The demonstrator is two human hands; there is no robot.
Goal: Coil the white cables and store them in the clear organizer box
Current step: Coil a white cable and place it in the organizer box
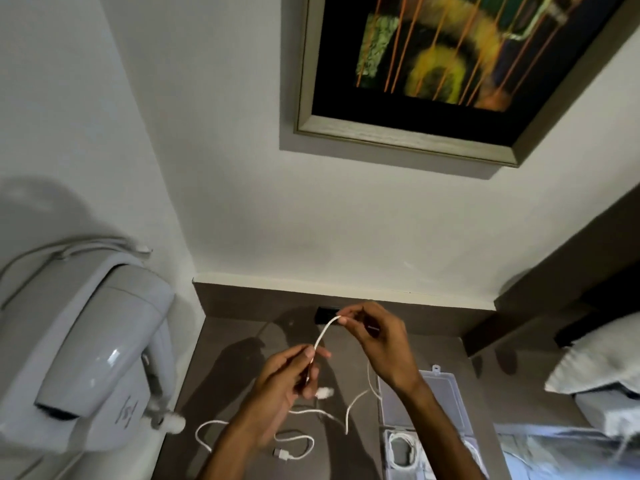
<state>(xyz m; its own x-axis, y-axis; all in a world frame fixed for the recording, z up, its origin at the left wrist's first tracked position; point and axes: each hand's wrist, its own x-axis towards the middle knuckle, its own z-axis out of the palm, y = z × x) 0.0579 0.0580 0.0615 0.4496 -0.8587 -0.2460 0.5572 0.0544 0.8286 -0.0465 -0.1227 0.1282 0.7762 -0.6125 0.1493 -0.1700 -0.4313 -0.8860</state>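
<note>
Head view: left hand [287, 375] and right hand [375, 336] pinch the thin white cable [323, 334] taut (probably to begin coiling), each grip narrow.

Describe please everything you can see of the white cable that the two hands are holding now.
The white cable is thin, round and flexible, and looks plastic-coated. A short stretch arches in the air between the hands: the right hand pinches it at the higher, farther point, and the left hand pinches it lower and nearer. Below the left hand's grip a white plug end hangs, blurred. More white cable lies loose on the grey-brown surface below; whether it is the same cable cannot be told.
</note>
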